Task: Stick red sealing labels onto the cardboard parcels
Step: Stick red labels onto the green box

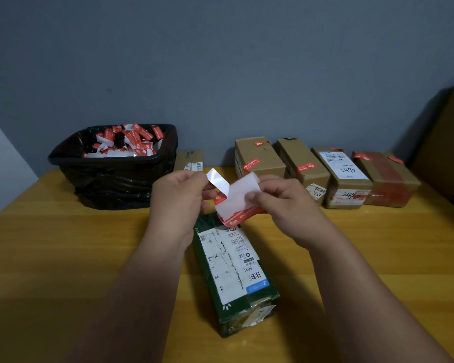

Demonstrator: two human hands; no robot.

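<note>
- Grey wall (220, 61) behind a yellow wooden bench (63, 244).
- Left hand (178, 203) pinches the peeled end of a glossy backing strip (216, 180).
- Right hand (281, 203) pinches the red sealing label (243, 216) and its white sheet; both grips held above the bench.
- Green parcel (233, 273) lies directly below the label, far end under the hands.
- Four labelled cardboard parcels (325, 174) in a row by the wall, right of the hands.
- Black-lined bin (110, 174) at back left, holding discarded backings.
</note>
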